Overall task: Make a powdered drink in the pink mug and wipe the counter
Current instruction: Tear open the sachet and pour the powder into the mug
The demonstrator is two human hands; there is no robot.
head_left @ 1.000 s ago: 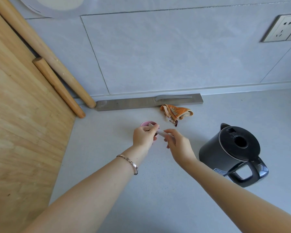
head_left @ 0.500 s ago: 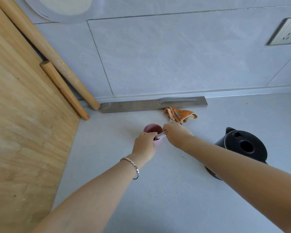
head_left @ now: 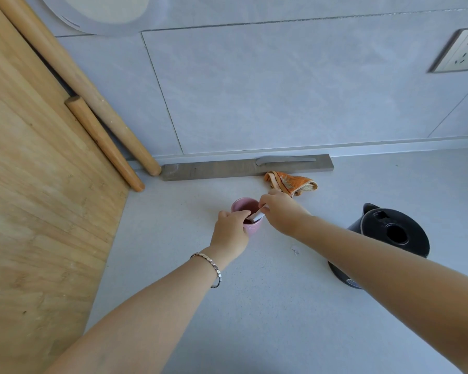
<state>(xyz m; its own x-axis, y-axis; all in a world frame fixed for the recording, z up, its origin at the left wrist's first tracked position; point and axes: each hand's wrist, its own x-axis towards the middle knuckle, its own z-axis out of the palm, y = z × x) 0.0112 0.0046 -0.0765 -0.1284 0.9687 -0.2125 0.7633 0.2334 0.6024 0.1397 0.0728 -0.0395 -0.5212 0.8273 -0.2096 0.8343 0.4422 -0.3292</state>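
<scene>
The pink mug (head_left: 243,205) stands on the grey counter (head_left: 254,306), in the middle of the head view. My left hand (head_left: 231,234) wraps its near side, thumb at the rim. My right hand (head_left: 281,213) pinches a small white powder sachet (head_left: 255,216), tilted with its lower end over the mug's mouth. The mug's inside looks dark. An orange cloth (head_left: 291,183) lies crumpled just behind my right hand.
A black electric kettle (head_left: 389,236) sits to the right, partly behind my right forearm. A grey bar (head_left: 227,168) lies along the wall. Two wooden rolling pins (head_left: 103,141) and a big wooden board (head_left: 33,211) lean at the left. A small torn white scrap (head_left: 295,249) lies on the counter.
My left hand has let go of the sachet and dropped to grip the mug. My right hand has moved over the mug and tipped the sachet into its mouth.
</scene>
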